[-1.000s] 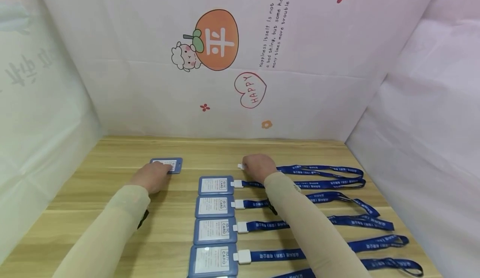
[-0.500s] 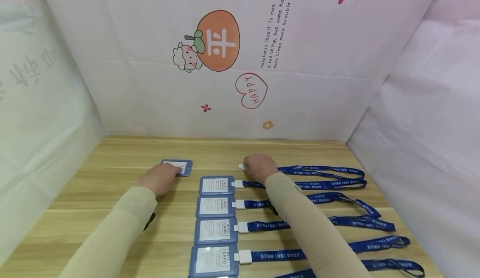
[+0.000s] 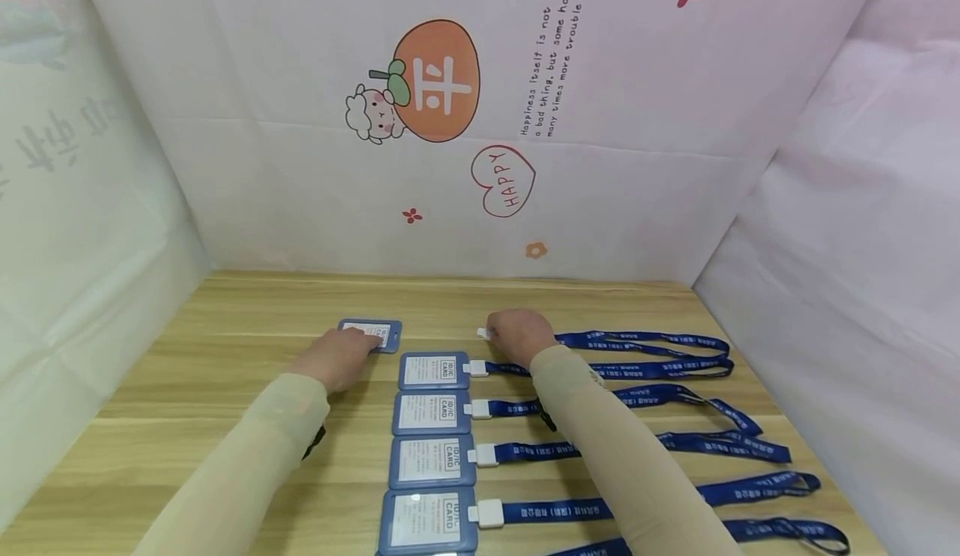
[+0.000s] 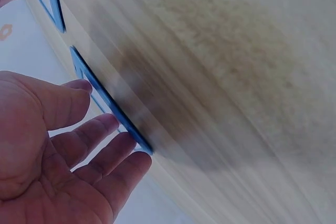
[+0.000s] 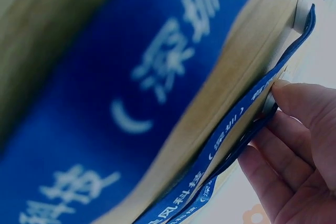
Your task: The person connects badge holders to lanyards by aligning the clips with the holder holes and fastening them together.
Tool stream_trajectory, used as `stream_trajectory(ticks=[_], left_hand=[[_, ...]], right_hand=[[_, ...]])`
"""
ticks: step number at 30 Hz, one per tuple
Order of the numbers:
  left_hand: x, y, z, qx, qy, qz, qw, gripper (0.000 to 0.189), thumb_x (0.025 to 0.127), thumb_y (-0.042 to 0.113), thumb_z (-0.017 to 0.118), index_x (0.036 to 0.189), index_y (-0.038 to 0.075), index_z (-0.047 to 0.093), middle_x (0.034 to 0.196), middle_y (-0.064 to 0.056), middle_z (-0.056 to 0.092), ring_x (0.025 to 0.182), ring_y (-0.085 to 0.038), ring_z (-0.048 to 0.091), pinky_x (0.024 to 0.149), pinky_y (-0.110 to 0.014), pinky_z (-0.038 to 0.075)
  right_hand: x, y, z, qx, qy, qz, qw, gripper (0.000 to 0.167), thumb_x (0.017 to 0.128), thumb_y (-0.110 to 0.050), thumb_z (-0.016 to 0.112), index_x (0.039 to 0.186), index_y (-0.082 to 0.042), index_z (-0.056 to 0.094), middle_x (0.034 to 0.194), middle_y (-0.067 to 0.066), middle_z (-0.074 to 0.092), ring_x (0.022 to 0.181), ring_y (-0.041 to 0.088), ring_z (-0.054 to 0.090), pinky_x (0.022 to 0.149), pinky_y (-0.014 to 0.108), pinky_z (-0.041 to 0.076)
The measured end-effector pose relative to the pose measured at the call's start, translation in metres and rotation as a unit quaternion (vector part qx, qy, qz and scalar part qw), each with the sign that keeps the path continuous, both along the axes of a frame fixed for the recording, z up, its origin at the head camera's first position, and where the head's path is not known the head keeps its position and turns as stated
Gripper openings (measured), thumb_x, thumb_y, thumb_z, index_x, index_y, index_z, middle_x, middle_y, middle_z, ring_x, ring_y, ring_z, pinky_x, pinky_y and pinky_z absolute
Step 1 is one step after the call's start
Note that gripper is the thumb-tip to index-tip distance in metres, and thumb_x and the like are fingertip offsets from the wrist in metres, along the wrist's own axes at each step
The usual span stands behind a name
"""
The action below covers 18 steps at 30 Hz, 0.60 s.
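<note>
A loose blue-framed ID badge holder [image 3: 393, 333] lies flat on the wooden table, left of centre toward the back. My left hand [image 3: 335, 360] rests its fingertips on it; in the left wrist view the fingers are fairly straight against the holder [image 4: 113, 101]. To the right, my right hand [image 3: 519, 333] pinches the white clip [image 3: 483, 333] of a navy lanyard [image 3: 600, 337] between thumb and fingers. This clip points left toward the loose holder, with a gap between them. The right wrist view shows the thumb and fingers [image 5: 283, 95] on that clip, partly hidden by the strap.
Nearer me, several badge holders [image 3: 433, 412] lie in a column, each with a white clip and a blue lanyard [image 3: 551, 509] running right. The right forearm crosses over these straps. White printed sheets wall the table at the back [image 3: 337, 206] and sides.
My left hand has slid the loose badge holder to the right across the table, closer to the white clip. The right hand has kept its place, still pinching the clip.
</note>
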<state>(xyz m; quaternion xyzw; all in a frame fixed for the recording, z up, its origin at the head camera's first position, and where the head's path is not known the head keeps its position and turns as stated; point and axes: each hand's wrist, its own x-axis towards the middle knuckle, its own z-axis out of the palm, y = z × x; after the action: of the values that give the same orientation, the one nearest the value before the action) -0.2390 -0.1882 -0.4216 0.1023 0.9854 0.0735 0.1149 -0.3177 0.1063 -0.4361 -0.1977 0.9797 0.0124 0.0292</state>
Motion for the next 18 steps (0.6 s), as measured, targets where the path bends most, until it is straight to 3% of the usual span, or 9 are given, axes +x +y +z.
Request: stream_trajectory(ticks=[18], left_hand=[[-0.008,0.016,-0.003,0.005,-0.014,-0.006,0.9999,0.043,0.109,0.009,0.045,0.151,0.010,0.055,0.154,-0.022,0.052,0.145,-0.046,0.045,0.122,-0.060,0.036]], right_hand=[[0.003,0.001,0.002,-0.005,0.006,0.006,1.0000,0.015,0.103,-0.025,0.068,0.110,-0.018,0.079,0.095,-0.003,0.077,0.074,0.010,0.062,0.087,0.036,0.062]])
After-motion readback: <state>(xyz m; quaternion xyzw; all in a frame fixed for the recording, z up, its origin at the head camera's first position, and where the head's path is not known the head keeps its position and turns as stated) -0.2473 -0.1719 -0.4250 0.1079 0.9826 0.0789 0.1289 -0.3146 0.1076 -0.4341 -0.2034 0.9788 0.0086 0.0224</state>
